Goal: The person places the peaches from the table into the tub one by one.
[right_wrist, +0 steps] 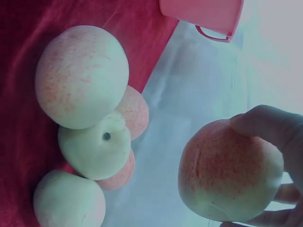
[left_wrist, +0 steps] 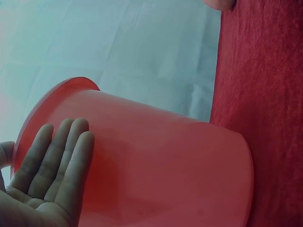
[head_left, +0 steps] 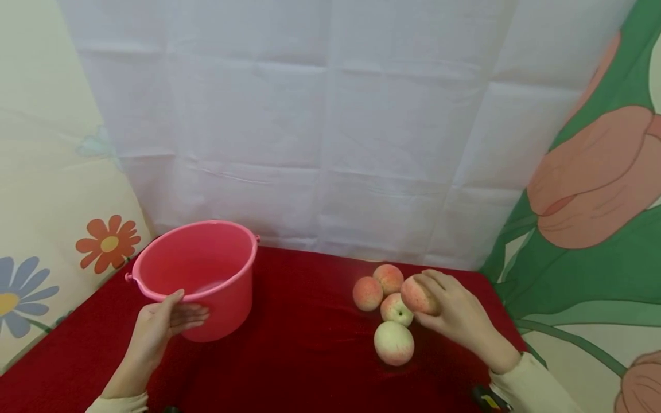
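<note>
A pink bucket (head_left: 222,310) stands upright on the red cloth at the left. My left hand (head_left: 157,327) holds its near rim, thumb over the edge and fingers straight along the outer wall; the left wrist view shows those fingers (left_wrist: 59,165) against the bucket (left_wrist: 165,161). On the right, my right hand (head_left: 457,312) grips a peach (head_left: 417,296) between thumb and fingers. In the right wrist view this peach (right_wrist: 227,175) is apart from the several others. Those lie clustered, including a pale peach (head_left: 394,343) nearest me and a redder peach (head_left: 368,293) to the left.
A red cloth (head_left: 304,344) covers the table. Behind it hangs a creased white sheet (head_left: 320,143). Flower-printed fabric (head_left: 57,189) stands at the left, with more printed fabric (head_left: 594,258) at the right. The bucket's handle (right_wrist: 210,35) shows in the right wrist view.
</note>
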Motion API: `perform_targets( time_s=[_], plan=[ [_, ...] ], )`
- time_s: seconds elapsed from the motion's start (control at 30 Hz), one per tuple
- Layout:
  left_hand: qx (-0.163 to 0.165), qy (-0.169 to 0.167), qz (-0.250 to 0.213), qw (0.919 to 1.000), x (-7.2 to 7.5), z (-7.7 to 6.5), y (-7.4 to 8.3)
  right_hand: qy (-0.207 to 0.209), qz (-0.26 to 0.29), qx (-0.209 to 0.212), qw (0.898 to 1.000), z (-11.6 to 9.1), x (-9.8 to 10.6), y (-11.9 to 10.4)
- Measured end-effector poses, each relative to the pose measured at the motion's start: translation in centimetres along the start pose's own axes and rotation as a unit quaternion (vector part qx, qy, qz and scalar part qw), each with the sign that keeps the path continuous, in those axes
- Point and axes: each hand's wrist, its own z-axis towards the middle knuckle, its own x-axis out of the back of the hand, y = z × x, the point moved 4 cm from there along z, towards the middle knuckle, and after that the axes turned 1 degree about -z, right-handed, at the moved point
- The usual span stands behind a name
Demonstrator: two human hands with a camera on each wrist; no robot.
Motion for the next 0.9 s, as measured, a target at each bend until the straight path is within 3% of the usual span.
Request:
perform_targets(
  time_s=[0.6, 0.9],
  plan=[
    [-0.011, -0.001, -0.004, 0.9999, -0.1, 0.0, 0.0, 0.009, 0.012, 0.026, 1.000, 2.9, -0.7, -1.0],
    [-0.014, -0.002, -0.004, 0.9999, 0.0, 0.1, -0.2, 0.021, 0.049, 0.019, 0.998, 3.9, -1.1, -1.3]
  ],
)
